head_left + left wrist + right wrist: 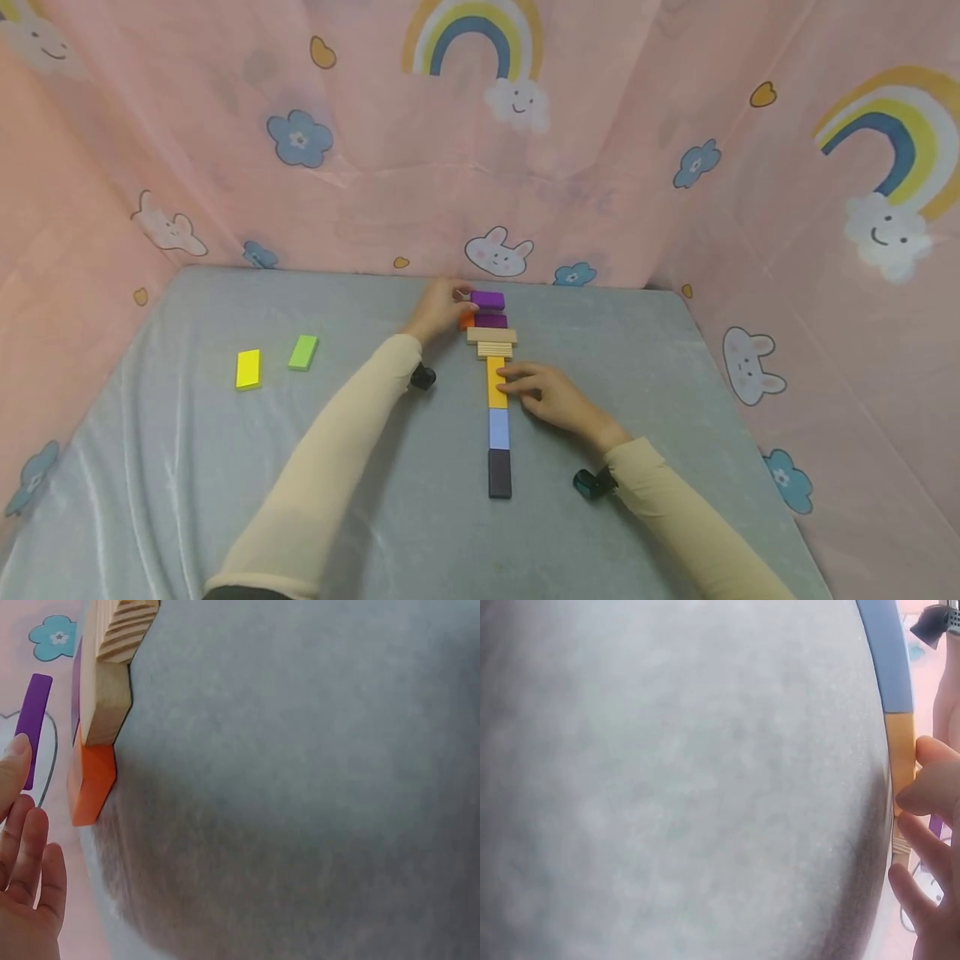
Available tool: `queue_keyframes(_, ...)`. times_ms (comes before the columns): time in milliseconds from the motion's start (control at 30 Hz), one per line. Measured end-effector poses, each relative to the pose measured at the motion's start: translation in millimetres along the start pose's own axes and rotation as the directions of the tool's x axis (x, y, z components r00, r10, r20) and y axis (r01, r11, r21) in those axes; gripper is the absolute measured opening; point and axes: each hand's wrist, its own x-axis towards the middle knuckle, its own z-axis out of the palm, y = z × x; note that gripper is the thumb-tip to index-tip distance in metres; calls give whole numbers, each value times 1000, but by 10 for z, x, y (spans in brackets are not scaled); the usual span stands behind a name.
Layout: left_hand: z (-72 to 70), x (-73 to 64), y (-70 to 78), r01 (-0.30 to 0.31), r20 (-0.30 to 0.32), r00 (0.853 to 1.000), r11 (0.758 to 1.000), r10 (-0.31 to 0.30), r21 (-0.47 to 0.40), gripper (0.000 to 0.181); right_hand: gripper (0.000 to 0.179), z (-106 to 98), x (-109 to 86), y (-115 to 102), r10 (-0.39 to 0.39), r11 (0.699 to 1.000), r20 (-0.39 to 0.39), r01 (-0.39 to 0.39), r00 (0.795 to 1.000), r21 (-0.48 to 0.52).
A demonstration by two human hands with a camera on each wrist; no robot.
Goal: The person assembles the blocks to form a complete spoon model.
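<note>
My left hand point(438, 310) pinches a purple block point(487, 301) by its left end, at the far end of a row of blocks. Below that block lie another purple block point(491, 321) and an orange block point(93, 780). Nearer come a wide plain wooden block point(492, 336) and a narrower ridged wooden piece point(495, 351). A yellow-orange block point(496, 383), a light blue block point(498, 428) and a dark block point(499, 473) continue the line toward me. My right hand point(558, 402) has its fingertips at the yellow-orange block, fingers loosely extended.
To the left on the grey cloth point(187, 467) lie a yellow block point(248, 370) and a green block point(303, 353). A pink printed curtain point(375, 200) rises behind the table's far edge and along both sides.
</note>
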Motion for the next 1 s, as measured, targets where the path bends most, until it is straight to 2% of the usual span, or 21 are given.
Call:
queue_keyframes(233, 57, 32, 28, -4, 6, 1000, 999, 4, 42, 31, 36, -7, -3, 2, 35, 999, 16, -36, 999, 15)
queue_keyframes(467, 78, 49, 72, 23, -4, 1000, 999, -23, 32, 29, 36, -5, -4, 6, 29, 1000, 23, -29, 999, 9)
queue_keyframes(733, 146, 48, 30, 18, -14, 1000, 996, -16, 92, 29, 36, 16, -4, 15, 0, 1000, 15, 1, 1000, -19)
queue_keyframes(1000, 192, 68, -16, 27, -32, 999, 993, -24, 119, 30, 36, 4, -4, 4, 20, 1000, 19, -19, 1000, -17)
